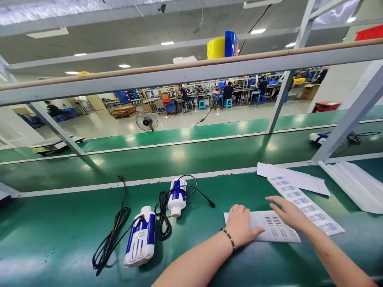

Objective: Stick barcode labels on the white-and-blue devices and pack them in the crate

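Observation:
My left hand (241,225), with a beaded bracelet on the wrist, lies flat on the left part of a sheet of printed labels (271,227). Its thumb is stretched to the right across the sheet. Above the right part of that sheet is my right hand (289,213), fingers apart and pointing left, with nothing visible in them. A second label sheet (302,201) runs slantwise behind the right hand. To the left are two blue-and-white devices, the nearer one (140,239) and the farther one (178,195), both with black cables.
White papers (295,179) and a curled white sheet (356,185) lie at the right on the green bench (74,223). A coiled black cable (113,235) lies at left. Behind the bench run grey frame posts (350,111). Another device (318,138) lies beyond them. People sit in the distance.

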`<state>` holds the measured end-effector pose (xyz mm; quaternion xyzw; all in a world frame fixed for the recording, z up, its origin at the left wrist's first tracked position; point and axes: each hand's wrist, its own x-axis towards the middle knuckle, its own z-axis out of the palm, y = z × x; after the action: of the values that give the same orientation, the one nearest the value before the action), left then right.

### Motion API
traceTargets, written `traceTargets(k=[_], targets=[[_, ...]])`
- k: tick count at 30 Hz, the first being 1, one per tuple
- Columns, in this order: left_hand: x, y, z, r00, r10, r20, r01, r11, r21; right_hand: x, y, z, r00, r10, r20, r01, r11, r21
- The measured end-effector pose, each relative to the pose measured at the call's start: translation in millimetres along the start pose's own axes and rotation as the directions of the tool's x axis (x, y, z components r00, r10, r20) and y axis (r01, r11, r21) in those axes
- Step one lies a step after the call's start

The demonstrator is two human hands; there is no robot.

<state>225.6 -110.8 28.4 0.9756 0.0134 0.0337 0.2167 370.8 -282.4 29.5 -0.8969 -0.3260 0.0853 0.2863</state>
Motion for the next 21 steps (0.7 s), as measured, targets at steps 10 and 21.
traceTargets(k=[10, 21], targets=[[49, 5, 28.3, 0.990, -0.081, 0.115, 0.073, 0.994, 0.076, 18, 4, -5, 0.928, -0.167, 0.332, 0.207, 0.974, -0.088], [53, -2, 27.1, 0.993, -0.037, 0.109, 0.022, 0.991, 0.131, 21, 0, 11, 0.895, -0.310, 0.319, 0.389, 0.894, -0.223]])
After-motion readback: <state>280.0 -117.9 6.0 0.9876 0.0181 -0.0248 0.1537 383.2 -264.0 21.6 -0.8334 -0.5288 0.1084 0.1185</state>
